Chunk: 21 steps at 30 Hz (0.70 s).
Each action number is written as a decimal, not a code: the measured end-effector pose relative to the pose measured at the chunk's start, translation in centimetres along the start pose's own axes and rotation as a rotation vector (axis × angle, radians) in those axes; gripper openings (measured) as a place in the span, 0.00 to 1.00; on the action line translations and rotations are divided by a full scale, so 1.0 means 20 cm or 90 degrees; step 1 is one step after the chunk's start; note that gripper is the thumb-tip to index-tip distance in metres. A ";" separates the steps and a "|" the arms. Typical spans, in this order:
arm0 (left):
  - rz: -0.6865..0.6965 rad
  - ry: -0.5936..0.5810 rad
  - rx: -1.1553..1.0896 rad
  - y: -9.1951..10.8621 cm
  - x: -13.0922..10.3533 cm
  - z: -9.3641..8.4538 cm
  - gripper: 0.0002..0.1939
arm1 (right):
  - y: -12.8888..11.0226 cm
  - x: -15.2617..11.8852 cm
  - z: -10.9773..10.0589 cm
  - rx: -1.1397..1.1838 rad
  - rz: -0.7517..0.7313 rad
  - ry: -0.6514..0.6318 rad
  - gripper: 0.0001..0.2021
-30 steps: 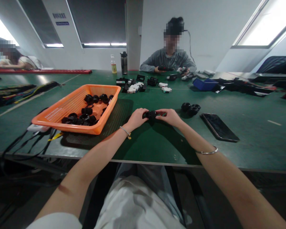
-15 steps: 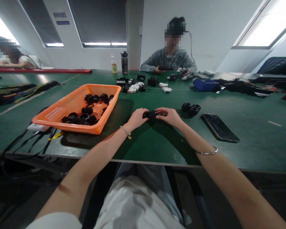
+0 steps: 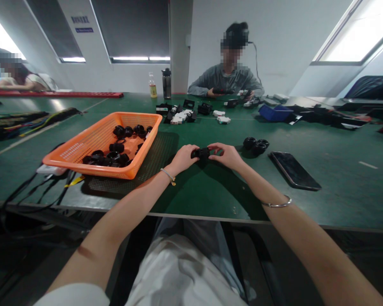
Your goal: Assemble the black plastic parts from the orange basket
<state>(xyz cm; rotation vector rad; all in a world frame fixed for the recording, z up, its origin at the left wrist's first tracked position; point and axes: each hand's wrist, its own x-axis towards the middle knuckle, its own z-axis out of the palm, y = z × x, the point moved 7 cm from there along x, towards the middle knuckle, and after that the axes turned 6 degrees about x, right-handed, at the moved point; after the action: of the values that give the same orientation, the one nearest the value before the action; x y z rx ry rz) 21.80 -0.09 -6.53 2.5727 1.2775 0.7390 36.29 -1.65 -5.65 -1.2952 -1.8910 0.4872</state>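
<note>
A small black part (image 3: 201, 154) is held between my two hands, low over the green table (image 3: 198, 191). My left hand (image 3: 185, 157) grips its left end with fingers and thumb. On the other side, my right hand (image 3: 225, 156) has curved fingers and thumb at the part's right end. Several round black parts (image 3: 257, 145) are grouped just right of my right hand. More black parts (image 3: 107, 158) lie in the orange basket (image 3: 132, 170) to the left.
A phone (image 3: 293, 170) lies at the right. Black and white parts (image 3: 181, 115), a bottle (image 3: 152, 86) and a dark flask (image 3: 166, 84) stand farther back. Across the table sits a person (image 3: 226, 78) holding parts; another person is far left. Cables (image 3: 35, 187) hang at the left edge.
The fingers of my right hand have shifted slightly at the right end of the black part. My left hand has stayed in place.
</note>
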 end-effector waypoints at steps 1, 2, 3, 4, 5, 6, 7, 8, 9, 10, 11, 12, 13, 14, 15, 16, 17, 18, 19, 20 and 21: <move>0.000 0.000 0.000 0.00 0.00 0.00 0.14 | 0.00 0.00 0.00 0.008 -0.001 0.001 0.17; 0.000 -0.001 0.000 0.00 0.00 0.00 0.14 | 0.00 0.00 0.00 0.015 -0.001 0.000 0.18; 0.000 -0.002 0.000 0.00 0.00 0.00 0.14 | -0.01 0.00 0.01 0.017 0.001 -0.002 0.18; 0.001 -0.002 0.001 0.00 0.00 0.00 0.14 | -0.01 0.00 0.01 0.017 0.005 -0.006 0.17; 0.002 -0.002 0.001 0.00 0.00 0.00 0.14 | -0.01 0.00 0.01 0.016 0.009 -0.010 0.16; 0.003 -0.001 0.002 0.00 0.00 0.00 0.14 | 0.00 0.00 0.01 0.014 0.013 -0.012 0.16; 0.004 -0.001 0.003 0.00 0.00 0.00 0.14 | 0.00 0.00 0.01 0.014 0.015 -0.013 0.15; 0.005 -0.001 0.004 0.00 0.00 0.00 0.14 | 0.00 0.00 0.01 0.014 0.016 -0.013 0.15; 0.005 -0.002 0.005 0.00 0.00 0.00 0.14 | 0.00 0.00 0.01 0.014 0.015 -0.012 0.15; 0.006 -0.002 0.007 0.00 0.00 0.00 0.14 | -0.01 0.00 0.01 0.013 0.013 -0.010 0.14; 0.006 -0.003 0.007 0.00 0.00 0.00 0.14 | -0.01 0.00 0.01 0.011 0.011 -0.009 0.14; 0.007 -0.003 0.008 0.00 0.00 0.00 0.14 | -0.01 0.00 0.01 0.009 0.010 -0.009 0.14; 0.009 -0.003 0.008 0.00 0.00 0.00 0.14 | -0.01 0.00 0.01 0.005 0.011 -0.009 0.13; 0.009 -0.003 0.009 0.00 0.00 0.00 0.14 | 0.00 0.00 0.01 0.001 0.012 -0.009 0.13; 0.009 -0.004 0.009 0.00 0.00 0.00 0.14 | 0.00 0.00 0.01 -0.004 0.013 -0.011 0.13; 0.009 -0.005 0.010 0.00 0.00 0.01 0.14 | 0.00 0.00 0.01 -0.008 0.011 -0.013 0.13; 0.009 -0.005 0.010 0.00 0.00 0.01 0.14 | 0.00 0.00 0.01 -0.011 0.007 -0.017 0.14; 0.009 -0.004 0.009 0.00 0.00 0.00 0.14 | 0.00 0.00 0.01 -0.013 0.001 -0.021 0.15; 0.009 -0.003 0.008 0.00 0.00 0.00 0.14 | 0.00 0.00 0.01 -0.015 -0.005 -0.026 0.16; 0.010 -0.001 0.007 0.00 0.00 0.00 0.14 | 0.01 0.00 0.01 -0.017 -0.011 -0.028 0.17; 0.011 0.000 0.006 0.00 0.00 0.00 0.14 | 0.01 0.00 0.01 -0.019 -0.014 -0.029 0.18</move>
<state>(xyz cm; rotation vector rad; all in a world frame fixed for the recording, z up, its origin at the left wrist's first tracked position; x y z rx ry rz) 21.87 -0.10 -6.51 2.5941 1.2647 0.7383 36.24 -1.59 -5.88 -1.2917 -1.9555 0.4822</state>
